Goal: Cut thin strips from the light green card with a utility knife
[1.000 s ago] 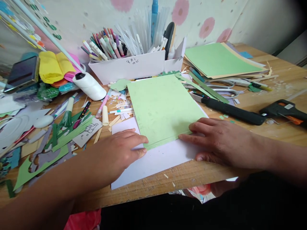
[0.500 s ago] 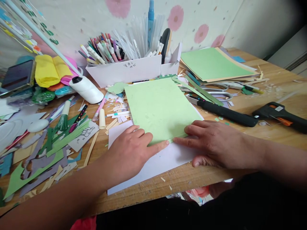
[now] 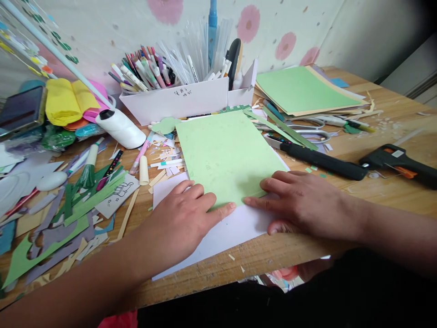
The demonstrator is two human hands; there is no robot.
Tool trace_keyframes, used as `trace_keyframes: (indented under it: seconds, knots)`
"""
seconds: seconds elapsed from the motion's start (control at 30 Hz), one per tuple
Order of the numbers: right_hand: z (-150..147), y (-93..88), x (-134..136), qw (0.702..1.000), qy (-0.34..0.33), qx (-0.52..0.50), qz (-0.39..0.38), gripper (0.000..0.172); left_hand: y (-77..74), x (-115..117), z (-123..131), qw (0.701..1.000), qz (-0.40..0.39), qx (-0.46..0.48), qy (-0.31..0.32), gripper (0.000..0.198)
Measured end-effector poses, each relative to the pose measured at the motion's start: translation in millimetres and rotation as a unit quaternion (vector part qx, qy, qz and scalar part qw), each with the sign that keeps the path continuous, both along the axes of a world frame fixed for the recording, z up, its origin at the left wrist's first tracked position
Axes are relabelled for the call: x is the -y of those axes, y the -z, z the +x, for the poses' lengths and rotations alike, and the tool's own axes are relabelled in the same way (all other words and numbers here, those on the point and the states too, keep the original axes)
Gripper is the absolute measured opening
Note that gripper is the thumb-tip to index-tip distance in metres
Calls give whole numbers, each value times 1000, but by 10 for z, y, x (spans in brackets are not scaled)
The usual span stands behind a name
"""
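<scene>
Left hand (image 3: 186, 214) and right hand (image 3: 303, 200), each grip loosely spread, rest along the near edge of a light green sheet (image 3: 225, 150) overlying white paper (image 3: 213, 241) on a wooden bench (image 3: 252, 259).

Near, a pale-green rectangular paper sheet (image 3: 225, 155) overlies white paper (image 3: 225, 232); far, pink flowers (image 3: 248, 23) pattern an off-white wall covering (image 3: 300, 18); right, a plastic glue gun (image 3: 384, 157) is black and orange.

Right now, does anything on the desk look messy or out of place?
Yes. On the left side of the desk, paper scraps lie scattered and overlapping, with a black pen among them. It looks untidy beside the green sheet.
</scene>
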State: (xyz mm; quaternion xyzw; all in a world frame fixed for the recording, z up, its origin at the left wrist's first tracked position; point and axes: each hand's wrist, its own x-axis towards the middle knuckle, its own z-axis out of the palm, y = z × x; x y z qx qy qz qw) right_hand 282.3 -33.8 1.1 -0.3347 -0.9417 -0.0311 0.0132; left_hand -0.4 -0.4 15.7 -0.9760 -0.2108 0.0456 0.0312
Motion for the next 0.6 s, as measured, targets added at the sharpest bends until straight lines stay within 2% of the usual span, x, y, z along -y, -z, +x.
trace_keyframes:
  seconds: [0.17,0.33,0.5,0.6]
  knots:
    - [120,27,24,1000,5,-20,11,48,17,-4,-150,999,-25,24,-3,42]
    - [154,44,38,999,10,-40,0,46,50,30,-347,996,-52,53,-38,51]
    - [164,56,36,999,12,-43,-7,47,86,139,-528,995,-43,36,-77,69]
    - [164,51,37,999,10,-40,-7,48,65,192,-563,995,-22,42,-83,68]
